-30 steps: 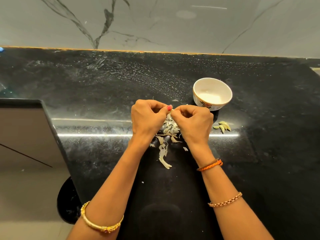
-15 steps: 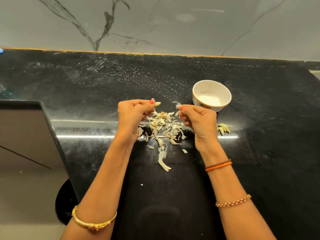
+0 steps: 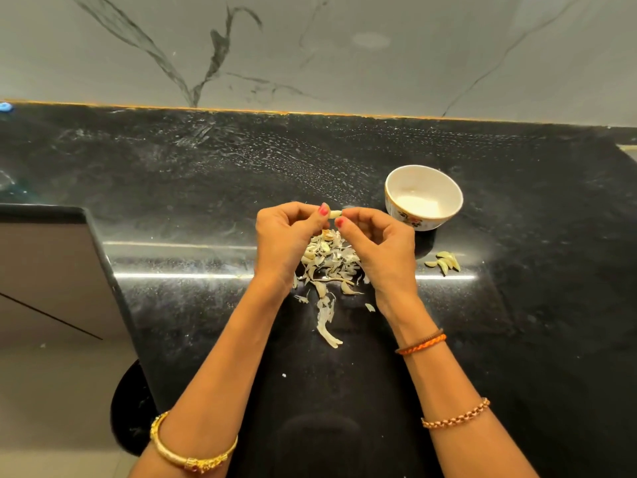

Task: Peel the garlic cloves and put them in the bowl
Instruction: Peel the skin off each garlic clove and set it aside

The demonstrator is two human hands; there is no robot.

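Both hands pinch one garlic clove [image 3: 336,213] above a pile of skins [image 3: 327,267]: left hand [image 3: 286,239] & right hand [image 3: 379,243], fingers curled round it. White bowl [image 3: 424,201] at 2 o'clock; peeled cloves [image 3: 444,262] at 3 on black counter [image 3: 206,174].

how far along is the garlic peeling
Done: a heap of skins lies under the hands, and a few peeled cloves sit on the counter right of it, not in the bowl. In hand: the left hand and right hand pinch one clove between them. Left: finishing it and moving the cloves into the bowl, which looks empty.
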